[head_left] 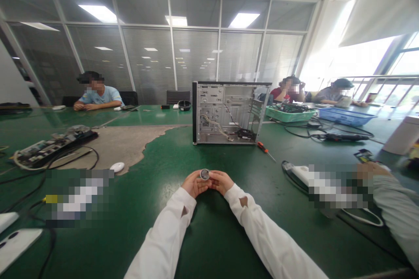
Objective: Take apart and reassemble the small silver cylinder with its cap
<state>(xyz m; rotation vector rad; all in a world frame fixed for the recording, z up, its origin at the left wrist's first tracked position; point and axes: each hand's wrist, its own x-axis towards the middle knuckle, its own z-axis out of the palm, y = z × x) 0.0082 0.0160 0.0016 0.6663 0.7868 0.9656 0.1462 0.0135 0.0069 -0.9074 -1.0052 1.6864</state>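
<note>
Above the green table, my left hand (194, 185) and my right hand (222, 182) come together around a small round object (204, 175). It has a pale rim and a darker, grainy face; I cannot tell exactly what it is. My left fingers curl under and beside it, while the right fingertips press at its right side. Beyond my hands an open computer case (225, 113) stands upright, its side panel off. Wires and a black fan (246, 134) show inside it. An orange-handled screwdriver (266, 150) lies by the case's lower right corner.
On the left lie a circuit-board assembly (54, 146) with cables and a white mouse-like object (117, 167). Green (291, 114) and blue (347, 116) baskets stand back right. A power strip (303, 174) and another person's sleeved arm (396, 209) are at right. Several people sit across the table.
</note>
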